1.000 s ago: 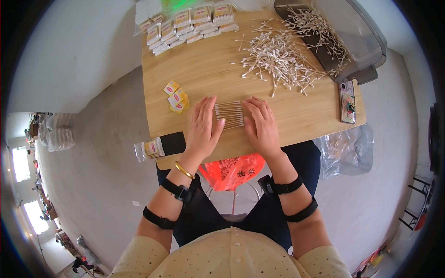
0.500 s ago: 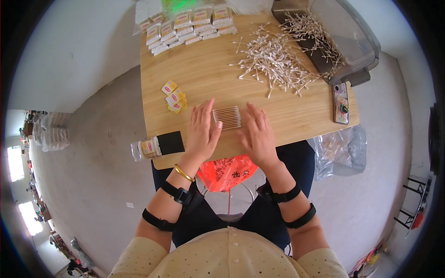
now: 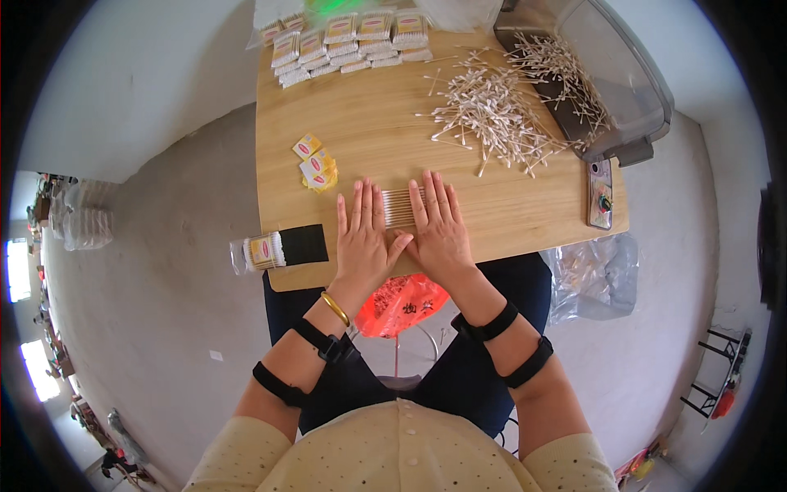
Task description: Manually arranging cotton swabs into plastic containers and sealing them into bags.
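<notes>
the left hand (image 3: pixel 365 242) and right hand (image 3: pixel 438 234) lay flat with fingers spread, palms down on the wooden surface (image 3: pixel 377 123), bracketing a neat row of cotton swabs (image 3: pixel 399 207) between them. just left sat small yellow-and-red labels (image 3: pixel 315 162), with a clear swab packet (image 3: pixel 264 250) overhanging the near-left edge. farther off lay a loose swab pile (image 3: pixel 492 111), rows of filled packets (image 3: pixel 344 41) along the far edge, and grey floor (image 3: pixel 180 271) below.

The person wears a pale yellow dotted top with small buttons, sleeves pushed above the elbows, and dark trousers. Two black straps circle each forearm. A gold bangle sits behind the left hand (image 3: pixel 365 246).
</notes>
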{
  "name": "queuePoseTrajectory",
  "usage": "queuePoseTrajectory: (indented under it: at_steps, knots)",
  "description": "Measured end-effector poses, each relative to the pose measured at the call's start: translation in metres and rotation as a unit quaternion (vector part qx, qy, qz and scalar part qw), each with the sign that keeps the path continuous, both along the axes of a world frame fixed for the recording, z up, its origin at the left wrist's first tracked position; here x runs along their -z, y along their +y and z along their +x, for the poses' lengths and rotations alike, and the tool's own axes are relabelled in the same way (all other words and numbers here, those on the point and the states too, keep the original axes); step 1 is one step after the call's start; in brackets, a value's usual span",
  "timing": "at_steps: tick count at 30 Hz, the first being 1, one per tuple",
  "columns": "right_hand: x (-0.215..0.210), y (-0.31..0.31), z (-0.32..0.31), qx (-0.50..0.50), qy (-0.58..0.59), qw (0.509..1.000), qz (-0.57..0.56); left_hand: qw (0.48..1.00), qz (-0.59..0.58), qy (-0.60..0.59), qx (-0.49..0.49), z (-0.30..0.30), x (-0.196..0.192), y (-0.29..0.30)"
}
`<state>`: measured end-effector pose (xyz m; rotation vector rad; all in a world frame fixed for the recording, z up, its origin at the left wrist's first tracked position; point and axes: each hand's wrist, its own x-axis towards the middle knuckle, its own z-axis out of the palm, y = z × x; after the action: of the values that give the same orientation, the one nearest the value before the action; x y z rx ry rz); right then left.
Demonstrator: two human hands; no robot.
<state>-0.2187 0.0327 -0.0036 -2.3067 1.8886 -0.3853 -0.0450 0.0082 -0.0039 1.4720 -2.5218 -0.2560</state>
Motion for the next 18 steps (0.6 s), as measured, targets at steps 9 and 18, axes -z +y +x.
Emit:
queuePoseTrajectory:
  at_steps: [9, 18]
  knots:
    - [0.01, -0.003, -0.001, -0.008, 0.012, 0.999, -0.03, 1.0, -0.021, -0.003, -0.002, -0.003, 0.005, 0.0]
    - [0.002, -0.003, 0.003, 0.002, 0.042, 0.999, 0.011, 0.986, 0.011, 0.164, -0.016, 0.019, -0.001, 0.028]
